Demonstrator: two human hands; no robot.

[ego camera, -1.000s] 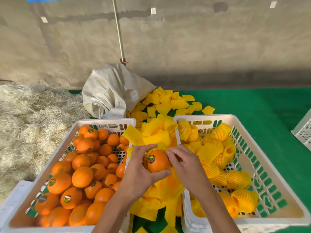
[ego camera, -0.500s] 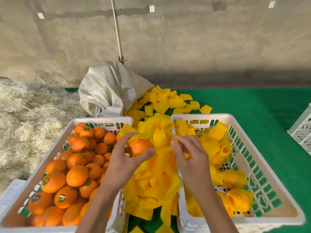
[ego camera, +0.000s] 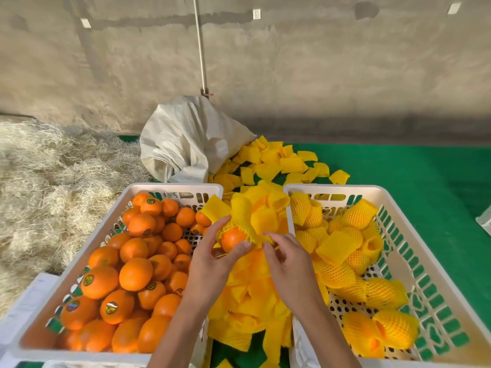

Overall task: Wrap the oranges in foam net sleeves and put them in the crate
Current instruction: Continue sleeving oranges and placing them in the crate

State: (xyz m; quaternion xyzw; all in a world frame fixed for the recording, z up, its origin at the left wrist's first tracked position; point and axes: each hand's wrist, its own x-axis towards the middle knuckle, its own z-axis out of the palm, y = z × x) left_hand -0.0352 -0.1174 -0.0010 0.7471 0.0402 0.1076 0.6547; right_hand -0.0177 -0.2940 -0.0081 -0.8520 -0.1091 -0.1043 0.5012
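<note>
L hand (ego camera: 212, 264) holds orange (ego camera: 231, 239), R hand (ego camera: 288, 264) pinches foam sleeve (ego camera: 245, 221)

Both arms reach forward from the bottom, close side by side. The left hand (ego camera: 212, 257) is curled, with its thumb and fingers bent round something it holds up. The right hand (ego camera: 288, 264) sits just beside it, its fingertips (ego camera: 267, 244) bent and pinching at the same spot.

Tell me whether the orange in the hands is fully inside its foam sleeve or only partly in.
Partly in. The yellow foam sleeve covers the top of the orange, while its lower front skin shows bare.
</note>
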